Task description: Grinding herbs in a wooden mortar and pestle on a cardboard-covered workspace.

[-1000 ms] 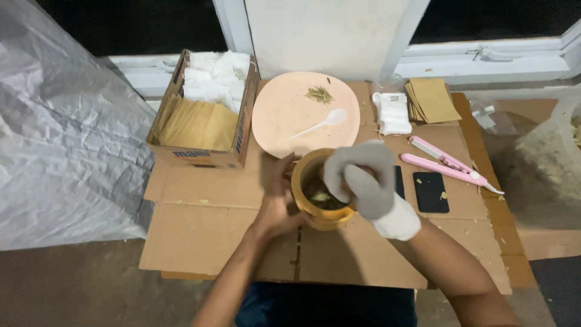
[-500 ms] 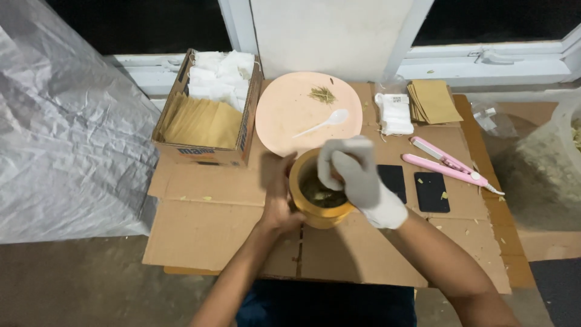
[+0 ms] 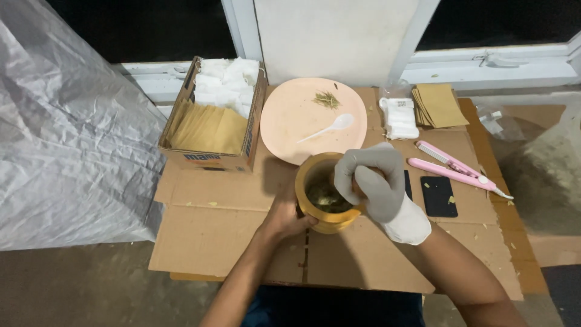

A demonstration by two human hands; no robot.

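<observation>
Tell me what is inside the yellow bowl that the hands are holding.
Inside the yellow bowl lies dark greenish crushed plant matter. The gloved right hand covers the bowl's right side, so whatever it grips there is hidden. The bare left hand steadies the outside.

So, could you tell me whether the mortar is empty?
Not empty: the mortar holds dark greenish crushed material at its bottom.

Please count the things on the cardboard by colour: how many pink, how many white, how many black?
Pink: 2, plate and clamp tool
White: 2, spoon and packet stack
Black: 2, square and a strip beside the glove
Total: 6
</observation>
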